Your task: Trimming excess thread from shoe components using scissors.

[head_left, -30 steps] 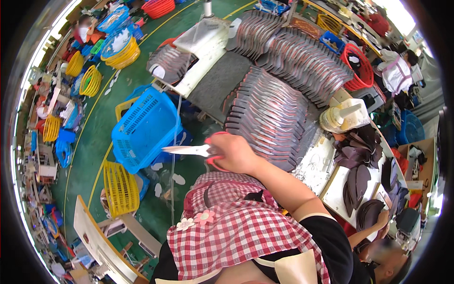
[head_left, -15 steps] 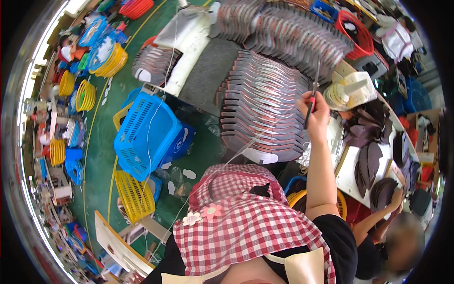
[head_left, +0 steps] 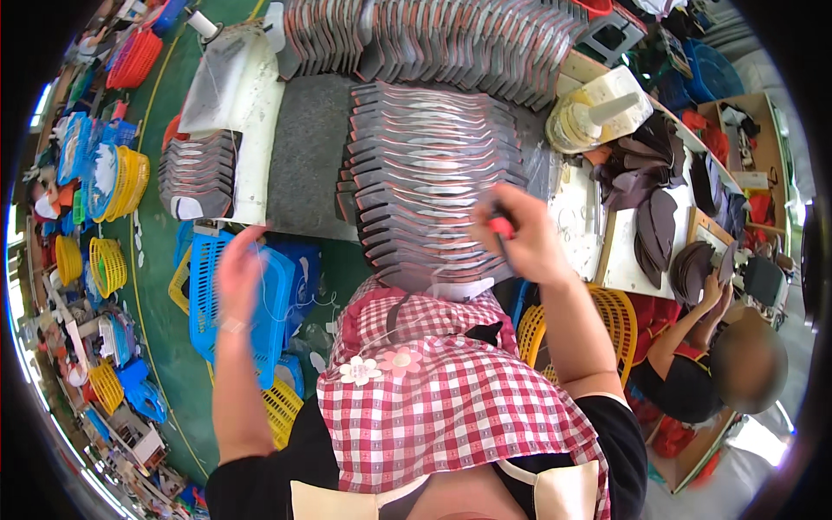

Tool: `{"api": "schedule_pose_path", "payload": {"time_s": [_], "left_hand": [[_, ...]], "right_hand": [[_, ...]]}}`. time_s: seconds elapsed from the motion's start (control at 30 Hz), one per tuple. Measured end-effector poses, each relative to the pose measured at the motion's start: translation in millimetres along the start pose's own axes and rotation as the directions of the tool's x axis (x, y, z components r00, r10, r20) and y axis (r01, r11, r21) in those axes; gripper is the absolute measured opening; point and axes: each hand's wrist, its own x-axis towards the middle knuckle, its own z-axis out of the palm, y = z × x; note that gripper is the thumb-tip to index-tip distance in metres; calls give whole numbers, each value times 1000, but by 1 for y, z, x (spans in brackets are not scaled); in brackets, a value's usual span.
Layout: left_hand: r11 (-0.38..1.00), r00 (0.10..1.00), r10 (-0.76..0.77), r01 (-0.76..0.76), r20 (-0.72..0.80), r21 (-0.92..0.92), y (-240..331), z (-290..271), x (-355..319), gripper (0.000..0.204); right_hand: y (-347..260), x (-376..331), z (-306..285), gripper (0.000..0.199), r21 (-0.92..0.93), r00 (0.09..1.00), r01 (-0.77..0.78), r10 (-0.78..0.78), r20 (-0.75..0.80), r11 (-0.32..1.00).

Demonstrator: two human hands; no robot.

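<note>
My right hand (head_left: 524, 232) is closed round a slim tool with a red-and-black handle (head_left: 501, 225); motion blur hides its working end. It is over the right side of a long overlapping row of grey shoe-upper pieces (head_left: 425, 178) with orange-red edges and pale middles. The row lies on the dark work surface and comes down to my lap. My left hand (head_left: 241, 279) is raised over the blue basket (head_left: 204, 295), blurred, its fingers drawn together. Fine white thread (head_left: 299, 303) curls away from those fingers toward my checked apron (head_left: 433, 390).
More shoe-upper pieces (head_left: 451, 43) line the table's far side, with a smaller stack (head_left: 198, 173) at left. A glue pot with a brush (head_left: 581, 121) stands at right, by dark cut pieces (head_left: 656, 230). A yellow basket (head_left: 611, 316) is beside my right arm. Another person (head_left: 685, 373) works at right.
My left hand has come into view at left with thread. My right hand has moved left and lower with the tool, over the row. The view has shifted, so the table appears farther left.
</note>
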Motion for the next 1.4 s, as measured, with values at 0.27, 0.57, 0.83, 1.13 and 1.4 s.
{"api": "schedule_pose_path", "payload": {"time_s": [0.27, 0.57, 0.83, 1.13, 1.4], "left_hand": [[814, 677, -146, 497, 721, -302, 92, 203, 77, 41], [972, 929, -229, 233, 290, 22, -6, 206, 41, 19], [964, 970, -179, 140, 165, 225, 8, 208, 46, 13], [845, 971, -164, 46, 176, 533, 11, 196, 82, 29], [598, 911, -346, 31, 223, 801, 20, 178, 118, 38]], "right_hand": [[44, 8, -20, 23, 242, 935, -302, 336, -111, 922], [157, -16, -8, 31, -224, 907, -406, 363, -212, 886], [166, 0, -4, 33, -316, 914, -405, 382, -134, 858], [166, 0, -13, 33, -457, 980, -200, 180, -88, 867], [107, 17, -5, 43, -649, 994, 86, -26, 101, 756]]}}
